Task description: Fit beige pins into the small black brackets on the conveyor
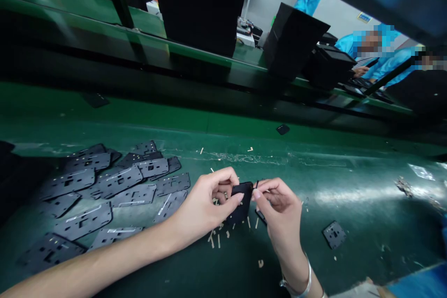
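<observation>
A long green worktop (366, 242) fills the lower view, with a second green-edged line (209, 58) and tall black cases (199, 9) behind it. A co-worker in a blue gown (375, 51) is at the far right, well away from the hands. A loose heap of black perforated plates (104, 191) lies overlapping on the worktop, just left of the hands. One more perforated plate (334, 234) lies apart to the right, and a small black piece (282, 129) sits farther up the worktop.

A black plate (240, 202) is held up between both hands, above the worktop. The left hand (206, 200) has its fingers (223, 179) curled closed around the plate's left side. The right hand (279, 205) pinches its upper right edge with closed fingers (272, 186) (exact contact partly hidden). A dark piece (261, 216) sits just under the right hand. Tan slivers (218, 240) are scattered below the hands, and a silver bracelet (303, 284) circles the right wrist.
</observation>
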Demonstrator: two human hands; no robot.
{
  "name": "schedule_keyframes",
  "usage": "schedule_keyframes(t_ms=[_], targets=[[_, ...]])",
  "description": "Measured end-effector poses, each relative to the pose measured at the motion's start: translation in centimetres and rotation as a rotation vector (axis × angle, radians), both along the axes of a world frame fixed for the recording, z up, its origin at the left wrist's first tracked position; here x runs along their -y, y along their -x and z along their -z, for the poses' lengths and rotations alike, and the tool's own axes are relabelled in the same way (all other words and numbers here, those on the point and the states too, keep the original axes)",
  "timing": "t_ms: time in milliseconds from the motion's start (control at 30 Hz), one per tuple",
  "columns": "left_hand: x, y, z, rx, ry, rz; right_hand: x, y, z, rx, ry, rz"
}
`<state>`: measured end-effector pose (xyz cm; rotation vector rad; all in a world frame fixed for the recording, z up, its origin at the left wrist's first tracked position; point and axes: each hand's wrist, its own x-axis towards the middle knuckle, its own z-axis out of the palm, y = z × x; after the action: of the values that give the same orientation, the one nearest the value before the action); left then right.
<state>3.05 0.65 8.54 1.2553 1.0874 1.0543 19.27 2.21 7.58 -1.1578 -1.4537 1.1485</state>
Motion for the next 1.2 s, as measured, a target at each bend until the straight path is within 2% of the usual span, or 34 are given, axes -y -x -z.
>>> schedule_keyframes(t_ms=[200,833,1200], targets=[[0.30,-0.07,-0.02,-0.018,-0.024,-0.026,-0.14,-0.17,0.33,-0.054,0.016,-0.012],[0.54,-0.29,-0.10,0.000,-0.058,-0.034,0.24,0.20,-0.11,0.022,-0.061,0.018],[0.69,-0.12,-0.19,-0.007,-0.075,-0.010,0.08,0.13,-0.15,0.005,-0.010,0.008]])
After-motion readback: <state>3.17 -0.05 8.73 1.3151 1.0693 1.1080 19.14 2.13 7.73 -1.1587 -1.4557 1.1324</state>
